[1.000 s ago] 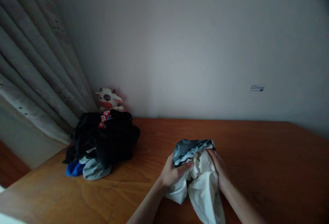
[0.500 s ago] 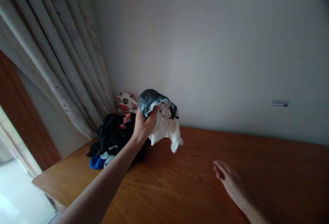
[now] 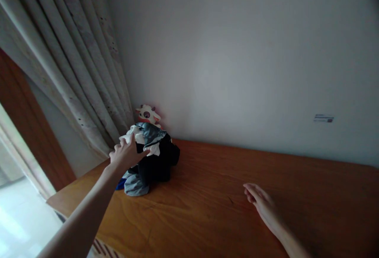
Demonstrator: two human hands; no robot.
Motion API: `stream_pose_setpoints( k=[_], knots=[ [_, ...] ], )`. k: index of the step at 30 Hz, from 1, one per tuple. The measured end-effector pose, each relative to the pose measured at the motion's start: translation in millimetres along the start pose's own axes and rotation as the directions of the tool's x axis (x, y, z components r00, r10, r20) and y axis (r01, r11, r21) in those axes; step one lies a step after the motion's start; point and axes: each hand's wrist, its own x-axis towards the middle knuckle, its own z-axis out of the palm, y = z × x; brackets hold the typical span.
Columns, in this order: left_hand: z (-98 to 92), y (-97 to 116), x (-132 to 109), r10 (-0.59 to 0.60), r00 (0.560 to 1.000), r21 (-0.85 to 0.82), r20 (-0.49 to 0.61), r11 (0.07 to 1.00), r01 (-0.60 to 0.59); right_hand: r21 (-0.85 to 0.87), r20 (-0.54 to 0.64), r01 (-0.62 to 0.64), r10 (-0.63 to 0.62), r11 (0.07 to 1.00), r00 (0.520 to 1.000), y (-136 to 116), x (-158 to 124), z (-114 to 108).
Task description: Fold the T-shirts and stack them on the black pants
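Observation:
My left hand (image 3: 126,154) reaches out to the far left and rests with fingers spread on a bundled white and grey garment (image 3: 145,134). That bundle lies on top of a pile of dark clothes (image 3: 154,162) near the table's back corner. My right hand (image 3: 258,198) lies on the wooden table (image 3: 213,210) at the lower right, fingers loosely stretched, holding nothing.
A small toy cow (image 3: 148,114) stands against the wall behind the clothes pile. Pale curtains (image 3: 68,72) hang at the left beside the table's left edge. A small label (image 3: 323,118) is stuck on the wall at the right.
My left hand carried the white and grey garment from the table's middle to the clothes pile and set it on top. My right hand let go and dropped to the table.

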Motion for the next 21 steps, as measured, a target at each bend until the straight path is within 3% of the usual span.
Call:
stream_pose_setpoints(
  k=[2, 5, 8, 9, 11, 14, 16, 19, 21],
  knots=[
    [-1.0, 13.7, -12.3, 0.095, 0.987, -0.003, -0.130, 0.995, -0.096, -0.009, 0.008, 0.004, -0.003, 1.000, 1.000, -0.3, -0.3, 0.3],
    [13.2, 46.5, -33.1, 0.343, 0.913, -0.067, -0.221, 0.929, -0.365, -0.037, 0.023, 0.029, -0.028, 0.999, 0.999, 2.0, 0.3, 1.0],
    [50.3, 85.9, -59.6, 0.624, 0.771, -0.209, -0.126, 0.743, -0.636, -0.132, 0.031, 0.122, -0.119, 0.984, 0.992, 7.8, 2.3, 0.0],
    [66.8, 98.8, -69.6, 0.686, 0.725, -0.261, -0.068, 0.689, -0.676, -0.195, 0.035, 0.183, -0.179, 0.964, 0.983, 9.9, 3.0, -1.1],
    [102.9, 121.9, -89.5, 0.734, 0.679, -0.336, 0.024, 0.645, -0.686, -0.370, 0.063, 0.335, -0.336, 0.866, 0.940, 13.5, 4.2, -4.3],
    [153.2, 146.1, -113.8, 0.683, 0.720, -0.373, 0.119, 0.703, -0.605, -0.629, 0.178, 0.517, -0.540, 0.580, 0.823, 17.5, 5.2, -11.1],
    [176.5, 155.2, -122.5, 0.621, 0.770, -0.344, 0.146, 0.762, -0.549, -0.747, 0.248, 0.526, -0.563, 0.408, 0.789, 19.7, 4.9, -15.2],
    [192.7, 164.0, -122.5, 0.580, 0.810, -0.319, 0.087, 0.786, -0.529, -0.884, 0.265, 0.392, -0.420, 0.254, 0.868, 21.4, 3.0, -17.9],
    [196.0, 169.5, -116.6, 0.597, 0.802, -0.346, 0.013, 0.755, -0.557, -0.935, 0.239, 0.299, -0.284, 0.193, 0.929, 20.0, 0.9, -17.2]
  ],
)
